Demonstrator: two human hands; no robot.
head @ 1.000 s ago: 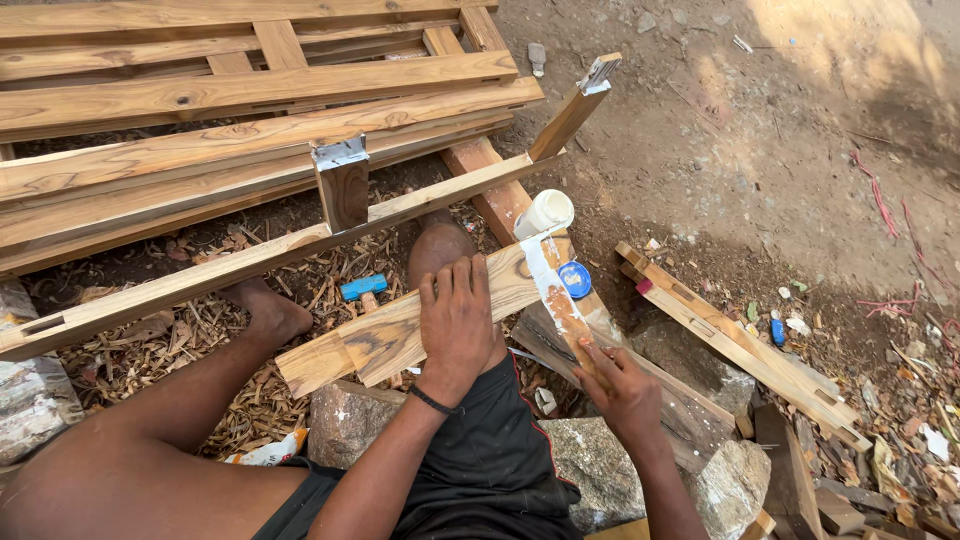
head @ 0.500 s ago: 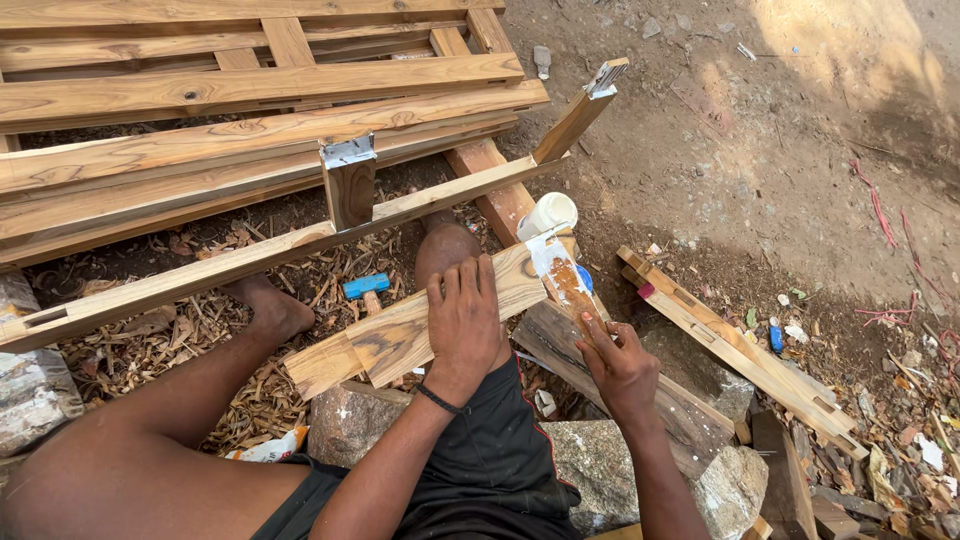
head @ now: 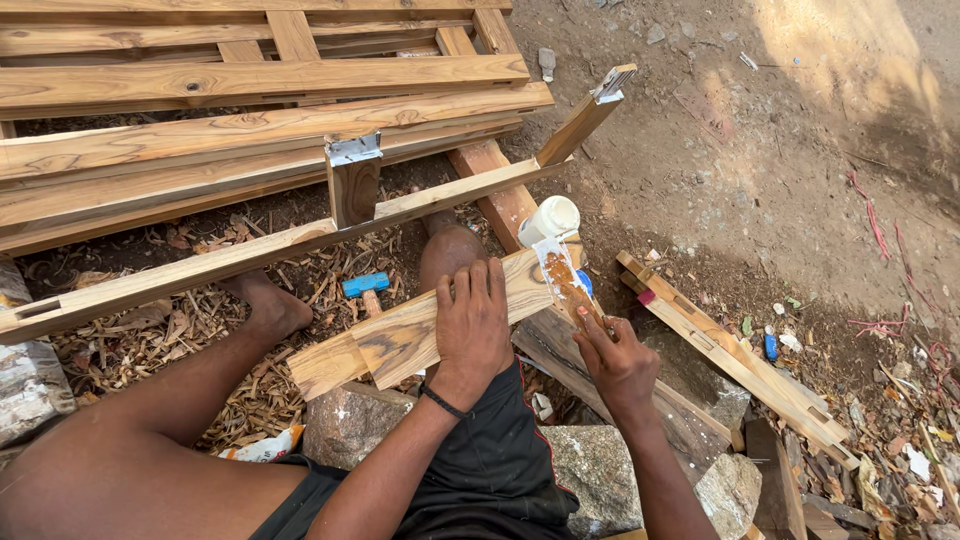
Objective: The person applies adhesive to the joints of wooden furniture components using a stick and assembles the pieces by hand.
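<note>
A short striped wooden plank (head: 385, 340) lies across my knee. My left hand (head: 472, 325) presses flat on its middle and holds it down. My right hand (head: 618, 365) grips a thin wooden stick (head: 565, 285) smeared with white glue, whose tip rests on the plank's right end. A white glue pot (head: 548, 220) stands just beyond that end, with a blue lid (head: 584, 282) partly hidden under the stick.
A long wooden rail (head: 260, 250) with two upright pieces, their tops coated white, crosses in front of my legs. Stacked planks (head: 240, 120) fill the upper left. A blue-headed hammer (head: 364, 286) lies in wood shavings. Notched offcuts (head: 740, 350) and stones (head: 720, 480) sit at right.
My right hand has slid the glue stick up along the plank's end, spreading the white glue thinner. My left hand has stayed pressed on the plank.
</note>
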